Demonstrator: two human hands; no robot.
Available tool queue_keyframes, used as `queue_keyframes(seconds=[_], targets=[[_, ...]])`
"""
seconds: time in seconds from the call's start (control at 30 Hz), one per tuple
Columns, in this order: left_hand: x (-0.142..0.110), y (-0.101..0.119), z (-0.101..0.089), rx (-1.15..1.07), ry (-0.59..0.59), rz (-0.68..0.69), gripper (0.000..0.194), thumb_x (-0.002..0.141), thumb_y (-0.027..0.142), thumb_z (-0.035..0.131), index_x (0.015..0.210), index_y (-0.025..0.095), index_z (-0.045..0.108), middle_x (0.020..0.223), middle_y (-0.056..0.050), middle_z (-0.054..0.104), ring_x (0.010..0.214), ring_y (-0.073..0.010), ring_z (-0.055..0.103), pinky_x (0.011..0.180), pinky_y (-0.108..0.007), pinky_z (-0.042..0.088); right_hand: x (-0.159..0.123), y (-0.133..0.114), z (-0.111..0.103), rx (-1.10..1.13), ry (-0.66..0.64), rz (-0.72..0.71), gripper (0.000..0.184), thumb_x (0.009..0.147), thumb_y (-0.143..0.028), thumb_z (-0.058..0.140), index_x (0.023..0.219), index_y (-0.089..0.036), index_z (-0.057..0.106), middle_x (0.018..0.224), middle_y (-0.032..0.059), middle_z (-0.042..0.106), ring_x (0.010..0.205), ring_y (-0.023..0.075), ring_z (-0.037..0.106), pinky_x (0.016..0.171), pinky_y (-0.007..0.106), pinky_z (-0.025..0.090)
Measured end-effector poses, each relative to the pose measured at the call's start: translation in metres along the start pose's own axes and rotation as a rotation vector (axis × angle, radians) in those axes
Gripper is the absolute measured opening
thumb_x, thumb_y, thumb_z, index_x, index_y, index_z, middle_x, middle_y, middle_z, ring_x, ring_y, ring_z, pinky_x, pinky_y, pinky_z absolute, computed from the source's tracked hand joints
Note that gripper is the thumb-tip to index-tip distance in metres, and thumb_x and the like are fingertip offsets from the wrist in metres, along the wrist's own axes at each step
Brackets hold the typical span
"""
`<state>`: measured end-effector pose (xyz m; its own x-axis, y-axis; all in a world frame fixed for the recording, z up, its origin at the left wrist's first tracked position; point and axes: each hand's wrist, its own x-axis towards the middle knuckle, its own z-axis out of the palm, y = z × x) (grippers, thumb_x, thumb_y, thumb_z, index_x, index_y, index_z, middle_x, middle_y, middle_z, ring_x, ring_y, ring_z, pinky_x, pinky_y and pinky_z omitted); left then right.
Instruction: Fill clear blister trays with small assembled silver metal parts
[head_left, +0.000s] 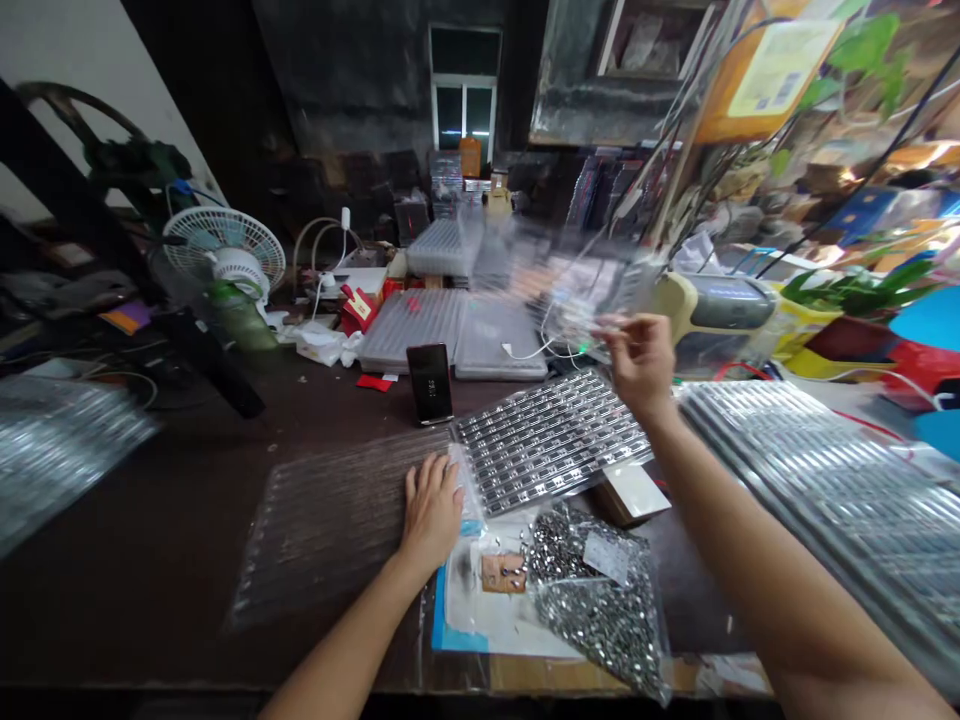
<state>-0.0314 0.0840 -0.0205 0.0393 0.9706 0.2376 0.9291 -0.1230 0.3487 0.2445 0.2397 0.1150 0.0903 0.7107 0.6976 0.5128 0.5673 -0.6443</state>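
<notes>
My left hand [433,508] lies flat with its fingers stretched on the right edge of a clear ridged plastic tray [330,512]. Raised over the back of the table, my right hand [641,362] pinches the edge of a clear plastic sheet or tray lid [517,262], which is smeared by motion. Between the hands, a tray with rows of small metal parts [555,435] rests at a slant, its right side propped near a small white-topped box [634,492]. In front of it is a clear bag of shiny small metal parts [600,615], beside a brown block [502,573].
A phone [430,384] stands upright behind the trays. Stacked clear trays [832,480] fill the right side, with more [60,450] at far left. Closed plastic cases [416,325], a white cable [529,352] and a fan [225,250] are at the back.
</notes>
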Motion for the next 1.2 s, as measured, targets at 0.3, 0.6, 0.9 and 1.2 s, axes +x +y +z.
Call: queue_keyframes(seconds=[0.3,0.6,0.9,1.2], targets=[[0.001,-0.001,-0.001,0.039,0.005,0.022,0.038,0.089,0.020,0.041,0.124,0.018,0.053,0.133,-0.012,0.051,0.129,-0.0284,0.036,0.107,-0.053,0.023,0.020,0.012,0.101,-0.541,-0.509,-0.146,0.013,0.086,-0.017,0.050,0.095,-0.015,0.059,0.093,0.0118,0.065,0.090,0.0236,0.055,0.081,0.035,0.037],[0.002,-0.003,-0.002,-0.004,-0.003,0.025,0.038,0.088,0.019,0.042,0.125,0.018,0.053,0.133,-0.013,0.050,0.129,-0.0297,0.036,0.106,-0.053,0.022,-0.154,-0.069,0.005,-0.311,-0.881,-0.242,0.014,0.089,-0.029,0.053,0.086,-0.028,0.067,0.083,-0.0014,0.067,0.079,0.0171,0.056,0.072,0.031,0.038],[-0.018,0.006,-0.031,-0.067,0.033,0.140,0.027,0.089,0.020,0.044,0.109,0.023,0.061,0.119,-0.008,0.060,0.116,-0.0245,0.048,0.104,-0.046,0.024,-0.227,-0.087,0.022,-0.569,-0.856,-0.326,0.017,0.090,-0.022,0.050,0.100,-0.025,0.064,0.090,0.0037,0.066,0.083,0.0207,0.050,0.079,0.036,0.033],[-0.008,0.029,-0.032,-0.156,-0.071,0.158,0.012,0.086,0.025,0.054,0.086,0.023,0.066,0.093,-0.002,0.068,0.091,-0.0203,0.058,0.092,-0.039,0.030,-0.214,-0.079,0.028,-0.591,-0.855,-0.332,0.009,0.083,-0.014,0.056,0.075,-0.018,0.060,0.076,0.0060,0.063,0.074,0.0207,0.053,0.070,0.034,0.035]])
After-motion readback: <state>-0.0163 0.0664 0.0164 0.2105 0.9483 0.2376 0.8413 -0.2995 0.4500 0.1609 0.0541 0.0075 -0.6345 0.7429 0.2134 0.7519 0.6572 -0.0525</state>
